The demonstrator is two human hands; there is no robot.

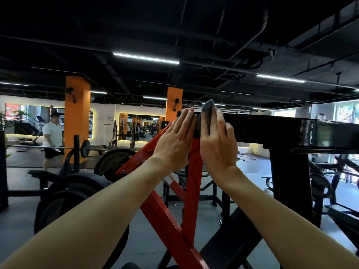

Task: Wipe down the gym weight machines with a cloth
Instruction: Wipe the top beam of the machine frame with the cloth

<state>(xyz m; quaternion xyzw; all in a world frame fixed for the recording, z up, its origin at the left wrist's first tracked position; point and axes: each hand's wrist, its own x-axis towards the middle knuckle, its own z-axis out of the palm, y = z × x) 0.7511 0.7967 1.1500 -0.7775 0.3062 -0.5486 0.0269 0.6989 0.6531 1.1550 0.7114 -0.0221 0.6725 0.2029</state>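
At frame centre, a person's right hand presses a grey cloth with straight fingers against a black beam atop red struts, left hand flat beside it; most of the machine seemingly remains unwiped.

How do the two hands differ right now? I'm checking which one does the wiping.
The right hand presses a dark cloth against the black beam; the left hand holds nothing. The left hand's straight fingers lie bare on the beam's end. Both hands are flat, fingers pointing up, side by side.
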